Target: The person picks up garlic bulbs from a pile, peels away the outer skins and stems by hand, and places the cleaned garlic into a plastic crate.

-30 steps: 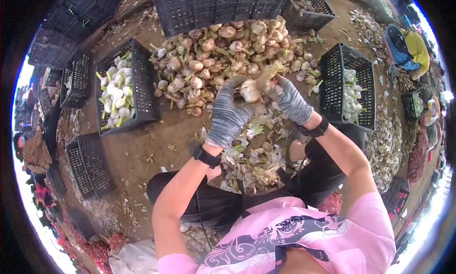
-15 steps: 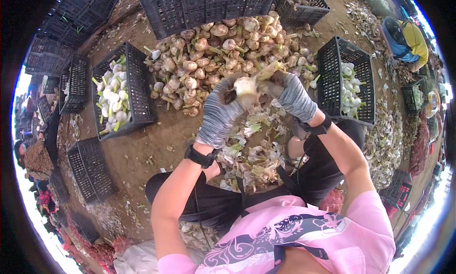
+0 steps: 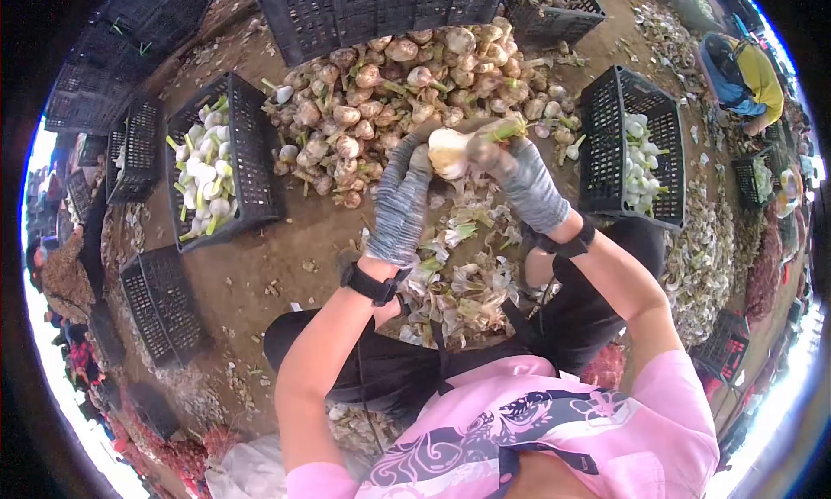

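Note:
Between my two gloved hands is a garlic bulb point(image 3: 447, 155), pale with browned outer skin and a greenish stalk pointing right. My left hand point(image 3: 405, 187), in a grey knit glove with dark fingertips, presses its fingers against the bulb's left side. My right hand point(image 3: 521, 172) wraps its fingers round the neck and stalk. Behind them lies a large heap of unpeeled garlic point(image 3: 346, 109). Loose peeled skins point(image 3: 463, 296) cover the ground between my feet.
Black crates of cleaned white garlic stand at left point(image 3: 268, 161) and right point(image 3: 599, 144). A large black crate point(image 3: 372, 14) sits behind the heap. Another dark crate point(image 3: 164, 304) is at lower left. A person in yellow point(image 3: 760, 79) bends at the far right.
The garlic bulb has tipped toward level, its stalk now lower and pointing right. My left fingers have straightened along its side, and my right hand has shifted slightly down along the neck.

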